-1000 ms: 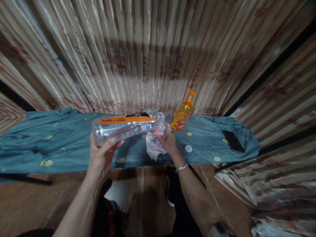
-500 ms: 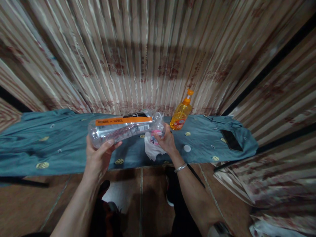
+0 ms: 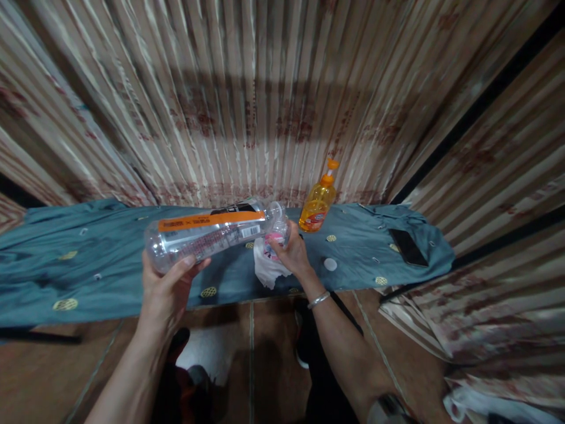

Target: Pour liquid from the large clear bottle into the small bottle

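A large clear plastic bottle (image 3: 212, 232) with an orange, silver and black label lies nearly level in the air, tipped towards the right. My left hand (image 3: 170, 285) is wrapped round its base end from below. At its uncapped-looking mouth, my right hand (image 3: 293, 250) grips a small clear bottle (image 3: 280, 227) with a pink label. The two bottle mouths are close together; whether they touch I cannot tell. Crumpled white tissue or thin plastic (image 3: 268, 271) lies just under the small bottle. No liquid stream shows between them.
An orange pump bottle (image 3: 315, 206), partly full, stands behind my right hand. A white round disc (image 3: 330, 264) and a black phone (image 3: 408, 247) lie to the right on the green cloth-covered bench (image 3: 110, 259). A pleated curtain (image 3: 265, 106) hangs behind it.
The whole view has turned slightly, so things appear a little further left. Both hands keep the same holds, with the large bottle at about the same tilt.
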`<state>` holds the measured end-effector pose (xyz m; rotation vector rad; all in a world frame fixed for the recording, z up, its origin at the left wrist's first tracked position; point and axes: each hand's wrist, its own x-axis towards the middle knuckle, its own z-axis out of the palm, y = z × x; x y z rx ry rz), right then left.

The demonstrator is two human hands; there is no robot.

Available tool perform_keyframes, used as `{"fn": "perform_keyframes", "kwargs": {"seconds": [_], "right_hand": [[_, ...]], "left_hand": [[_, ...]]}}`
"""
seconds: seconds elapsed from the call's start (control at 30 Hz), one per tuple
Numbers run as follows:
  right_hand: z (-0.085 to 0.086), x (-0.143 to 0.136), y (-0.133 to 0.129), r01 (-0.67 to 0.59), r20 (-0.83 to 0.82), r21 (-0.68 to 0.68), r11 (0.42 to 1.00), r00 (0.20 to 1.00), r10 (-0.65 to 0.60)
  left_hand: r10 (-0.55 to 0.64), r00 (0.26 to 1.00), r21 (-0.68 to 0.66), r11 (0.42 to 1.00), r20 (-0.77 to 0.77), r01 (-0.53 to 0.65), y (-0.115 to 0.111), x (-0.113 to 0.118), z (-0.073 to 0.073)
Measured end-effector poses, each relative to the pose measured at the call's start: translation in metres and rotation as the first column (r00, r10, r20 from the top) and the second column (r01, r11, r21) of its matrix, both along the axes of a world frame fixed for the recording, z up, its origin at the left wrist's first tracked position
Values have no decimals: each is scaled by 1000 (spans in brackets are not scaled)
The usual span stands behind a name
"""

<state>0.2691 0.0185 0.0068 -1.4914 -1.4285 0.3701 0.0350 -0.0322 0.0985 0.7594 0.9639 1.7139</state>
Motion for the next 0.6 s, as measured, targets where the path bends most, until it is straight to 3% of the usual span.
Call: {"fn": "perform_keyframes", "kwargs": {"seconds": [0.6], "right_hand": [[3,-2,-2,8,-1,-13,1000,1000,-8]], "left_hand": [[13,1000,10,1000,-18,-13,-3,1,1]]}}
